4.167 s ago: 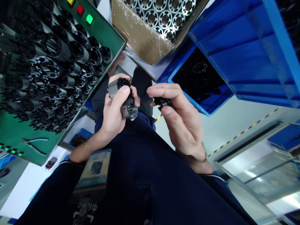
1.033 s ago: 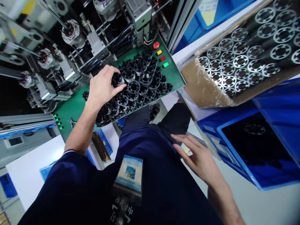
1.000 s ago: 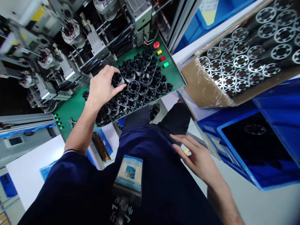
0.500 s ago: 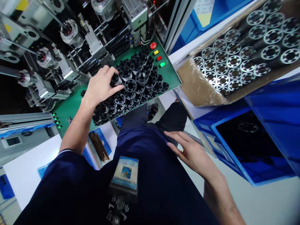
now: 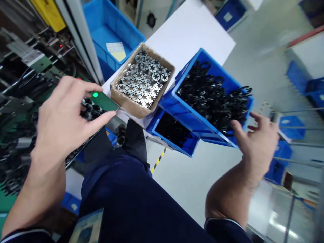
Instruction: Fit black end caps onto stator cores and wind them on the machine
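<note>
My left hand (image 5: 68,118) is raised over the green machine panel (image 5: 110,104), its thumb and fingers apart with nothing between them. Black toothed ring parts (image 5: 92,109) lie on the panel behind and below it. At the near right corner of a blue bin (image 5: 215,130), my right hand (image 5: 258,145) has its thumb over the inside and its fingers spread by the outer side. I cannot tell whether it touches the rim. A heap of thin black plastic parts (image 5: 210,91) lies in that bin.
A cardboard box (image 5: 131,105) of slotted metal ring parts (image 5: 144,79) stands on the white table (image 5: 187,27). Below the tilted bin is another blue bin (image 5: 193,146) with dark contents. A blue crate (image 5: 97,20) with a paper label stands behind, beside the machine frame.
My view has swung right. My left hand has left the ring part it was touching among the rows. The right hand has moved from beside my lap out to the blue bin.
</note>
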Demonstrator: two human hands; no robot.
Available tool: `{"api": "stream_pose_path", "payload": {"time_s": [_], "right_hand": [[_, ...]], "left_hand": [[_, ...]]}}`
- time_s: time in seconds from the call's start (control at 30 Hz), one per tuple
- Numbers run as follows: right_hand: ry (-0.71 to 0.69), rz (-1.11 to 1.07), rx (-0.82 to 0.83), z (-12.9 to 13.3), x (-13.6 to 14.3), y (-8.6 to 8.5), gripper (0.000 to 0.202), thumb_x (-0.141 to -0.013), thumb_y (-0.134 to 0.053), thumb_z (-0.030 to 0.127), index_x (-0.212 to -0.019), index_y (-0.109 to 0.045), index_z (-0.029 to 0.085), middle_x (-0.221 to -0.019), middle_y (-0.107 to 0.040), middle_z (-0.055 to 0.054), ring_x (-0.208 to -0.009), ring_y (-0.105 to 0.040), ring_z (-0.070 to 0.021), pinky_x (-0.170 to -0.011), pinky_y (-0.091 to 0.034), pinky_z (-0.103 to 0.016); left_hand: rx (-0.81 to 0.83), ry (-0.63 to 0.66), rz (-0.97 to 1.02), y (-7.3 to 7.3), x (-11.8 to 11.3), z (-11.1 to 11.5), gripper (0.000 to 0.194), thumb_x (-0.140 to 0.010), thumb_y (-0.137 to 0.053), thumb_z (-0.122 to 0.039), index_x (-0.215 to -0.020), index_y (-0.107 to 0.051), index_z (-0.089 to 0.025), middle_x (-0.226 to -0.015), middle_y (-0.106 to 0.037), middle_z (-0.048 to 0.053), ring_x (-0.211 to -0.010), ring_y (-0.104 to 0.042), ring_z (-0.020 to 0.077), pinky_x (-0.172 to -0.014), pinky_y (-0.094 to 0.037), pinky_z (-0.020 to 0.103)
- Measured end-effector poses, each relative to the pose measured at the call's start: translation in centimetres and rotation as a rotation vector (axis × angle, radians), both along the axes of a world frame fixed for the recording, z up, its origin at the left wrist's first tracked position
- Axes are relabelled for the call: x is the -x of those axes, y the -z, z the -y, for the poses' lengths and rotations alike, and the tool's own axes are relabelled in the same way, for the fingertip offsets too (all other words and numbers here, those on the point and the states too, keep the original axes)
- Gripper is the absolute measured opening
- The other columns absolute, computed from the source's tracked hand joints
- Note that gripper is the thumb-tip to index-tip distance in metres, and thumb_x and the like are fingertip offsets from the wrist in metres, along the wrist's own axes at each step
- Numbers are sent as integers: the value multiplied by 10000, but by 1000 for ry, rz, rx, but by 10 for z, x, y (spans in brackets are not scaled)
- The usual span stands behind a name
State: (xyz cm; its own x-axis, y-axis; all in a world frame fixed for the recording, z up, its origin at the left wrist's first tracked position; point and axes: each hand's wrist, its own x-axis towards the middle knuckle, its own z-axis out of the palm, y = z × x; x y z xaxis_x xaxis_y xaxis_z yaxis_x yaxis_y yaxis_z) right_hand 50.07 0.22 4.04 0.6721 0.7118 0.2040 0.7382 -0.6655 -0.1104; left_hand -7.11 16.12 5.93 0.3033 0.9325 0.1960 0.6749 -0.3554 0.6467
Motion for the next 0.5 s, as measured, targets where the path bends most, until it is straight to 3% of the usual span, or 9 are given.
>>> {"api": "stream_pose_path", "payload": {"time_s": [0.07, 0.17, 0.27, 0.33, 0.4, 0.5], "right_hand": [[-8, -43, 39, 0, -21, 15, 848, -945, -789, 647, -1654, -767, 182, -1496, -804, -305, -1312, -828, -518, -1245, -635, -771], [-42, -112, 8, 3, -32, 33, 755, -930, -697, 668, -1545, -812, 245, -1326, -837, -221, -1231, -843, -480, -1256, -634, -757], [-50, -164, -48, 5, -36, 39, 679, -934, -709, 706, -1460, -791, 284, -1357, -840, -181, -1069, -874, -397, -1187, -685, -679], [-35, -185, -105, 5, -40, 38, 697, -930, -758, 733, -1466, -725, 287, -1451, -831, -186, -958, -863, -349, -1076, -726, -635], [-14, -173, -171, 1, -43, 35, 764, -930, -794, 755, -1508, -675, 270, -1509, -802, -215, -972, -846, -345, -1008, -741, -616], [-46, -142, -197, -12, -50, 31, 838, -981, -784, 747, -1639, -660, 243, -1557, -752, -228, -1115, -816, -364, -1074, -735, -627]], "left_hand": [[-17, 117, -45, 6, -42, -46, 642, -1041, -893, -701, -1496, -841, -250, -1438, -776, 81, -1180, -778, 297, -1231, -644, 519], [1, 264, -121, 24, -97, -129, 546, -1060, -933, -533, -1410, -850, -122, -1353, -846, 88, -1127, -778, 193, -1237, -590, 371], [63, 259, -165, 52, -142, -217, 380, -1041, -934, -416, -1246, -852, -107, -1288, -906, 23, -1154, -774, 107, -1339, -516, 277], [187, 192, -171, 71, -169, -268, 291, -1008, -959, -300, -1184, -838, -102, -1377, -924, 3, -1288, -756, 52, -1415, -426, 228], [312, 126, -139, 85, -195, -304, 196, -978, -965, -153, -1091, -822, -82, -1450, -921, 15, -1414, -730, 14, -1378, -442, 180], [396, 110, 1, 99, -230, -338, 170, -914, -910, 77, -940, -772, -19, -1488, -909, 81, -1540, -719, 39, -1094, -588, 92]]}}
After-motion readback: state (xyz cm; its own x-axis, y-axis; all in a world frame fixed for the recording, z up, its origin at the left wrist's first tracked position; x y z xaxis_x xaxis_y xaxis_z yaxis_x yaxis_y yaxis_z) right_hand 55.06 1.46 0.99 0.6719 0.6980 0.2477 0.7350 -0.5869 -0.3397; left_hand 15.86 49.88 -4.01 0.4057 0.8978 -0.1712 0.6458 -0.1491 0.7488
